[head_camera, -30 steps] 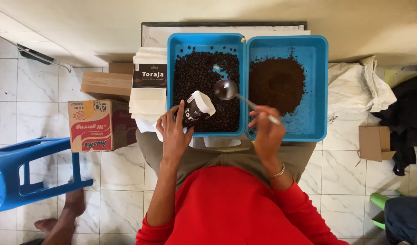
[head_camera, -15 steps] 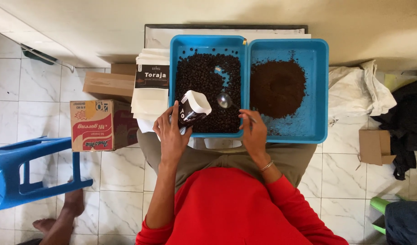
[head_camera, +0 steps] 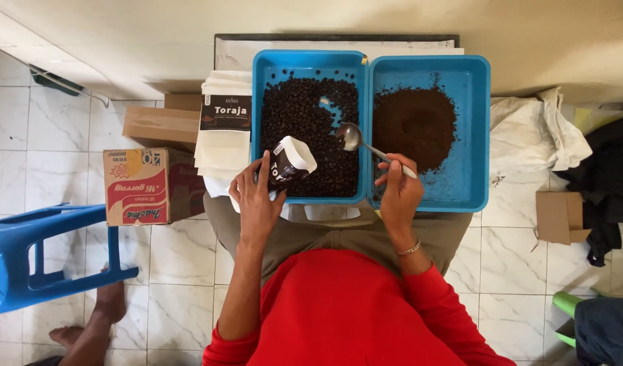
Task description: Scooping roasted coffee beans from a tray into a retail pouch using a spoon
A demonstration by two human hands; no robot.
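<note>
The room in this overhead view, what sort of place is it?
Probably a small home coffee-packing spot: two blue trays, one of beans and one of grounds, a stack of pouches, tiled floor.

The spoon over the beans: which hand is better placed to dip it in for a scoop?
Probably the right hand: it grips the spoon, whose bowl sits over the whole beans in the left blue tray. The left hand is busy holding the pouch open.
</note>
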